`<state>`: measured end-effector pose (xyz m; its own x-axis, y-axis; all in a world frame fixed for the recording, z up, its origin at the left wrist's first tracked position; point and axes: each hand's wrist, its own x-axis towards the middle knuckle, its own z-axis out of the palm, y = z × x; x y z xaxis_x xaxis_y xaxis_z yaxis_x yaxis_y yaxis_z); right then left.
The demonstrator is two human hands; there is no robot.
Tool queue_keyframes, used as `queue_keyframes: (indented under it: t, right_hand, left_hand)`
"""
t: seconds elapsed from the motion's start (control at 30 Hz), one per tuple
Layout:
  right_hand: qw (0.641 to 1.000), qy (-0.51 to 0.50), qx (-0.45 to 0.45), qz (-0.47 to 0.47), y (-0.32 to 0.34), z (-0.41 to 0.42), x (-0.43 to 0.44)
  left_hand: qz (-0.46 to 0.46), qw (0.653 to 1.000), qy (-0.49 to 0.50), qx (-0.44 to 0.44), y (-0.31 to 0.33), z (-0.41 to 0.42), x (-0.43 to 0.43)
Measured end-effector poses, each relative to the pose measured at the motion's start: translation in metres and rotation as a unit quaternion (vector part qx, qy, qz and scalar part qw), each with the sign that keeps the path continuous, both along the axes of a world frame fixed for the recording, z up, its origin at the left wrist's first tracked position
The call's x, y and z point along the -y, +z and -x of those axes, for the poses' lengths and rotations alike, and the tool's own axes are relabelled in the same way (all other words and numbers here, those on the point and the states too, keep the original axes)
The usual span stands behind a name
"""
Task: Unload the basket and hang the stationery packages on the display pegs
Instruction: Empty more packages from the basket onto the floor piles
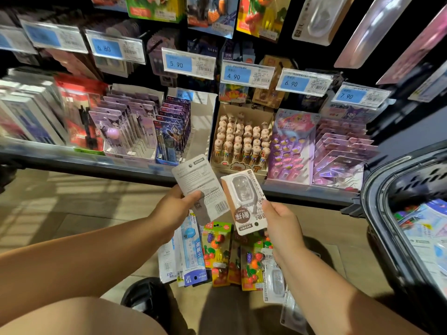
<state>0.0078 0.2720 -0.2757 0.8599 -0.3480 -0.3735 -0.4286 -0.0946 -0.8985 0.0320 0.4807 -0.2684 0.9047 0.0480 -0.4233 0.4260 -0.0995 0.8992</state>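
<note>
Gripping a white printed card pack [198, 180], your left hand [173, 210] sits beside your right hand [283, 228], which pinches a brown-and-white bubble pack [242, 198].

Price labels [246, 74] (blue), black shoe [145, 297]

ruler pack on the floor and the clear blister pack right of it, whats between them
Fruit eraser packs lie between the ruler pack and the clear blister pack, shown in the head view.
</note>
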Motion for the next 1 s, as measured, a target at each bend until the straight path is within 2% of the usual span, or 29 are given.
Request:
queue_keyframes:
  t: [0.13,0.23,0.37,0.57,0.8,0.93,1.0]
  right_hand:
    - [1.000,0.003,0.001,0.011,0.001,-0.001,0.000]
    - [1.000,0.014,0.000,0.002,0.001,-0.001,-0.003]
    - [0.999,0.035,-0.001,0.000,-0.002,0.000,-0.007]
    - [0.998,0.044,0.010,0.036,-0.004,0.000,-0.010]
    - [0.997,0.044,0.033,0.051,-0.001,0.004,-0.006]
    - [0.998,0.030,0.036,0.043,-0.004,0.007,-0.003]
    - [0.998,0.036,0.038,0.040,-0.005,0.008,-0.002]
  left_hand:
    - [0.013,1.000,-0.021,0.011,0.000,-0.001,0.001]
    - [0.087,0.995,-0.042,0.004,-0.001,0.001,0.004]
    - [0.116,0.991,-0.071,0.008,-0.004,-0.001,0.004]
    - [0.230,0.970,-0.070,-0.043,-0.003,-0.003,0.003]
    - [0.262,0.961,-0.068,-0.058,-0.002,-0.005,-0.002]
    - [0.256,0.962,-0.074,-0.061,-0.001,-0.005,-0.002]
    - [0.223,0.970,-0.072,-0.069,0.002,-0.003,0.001]
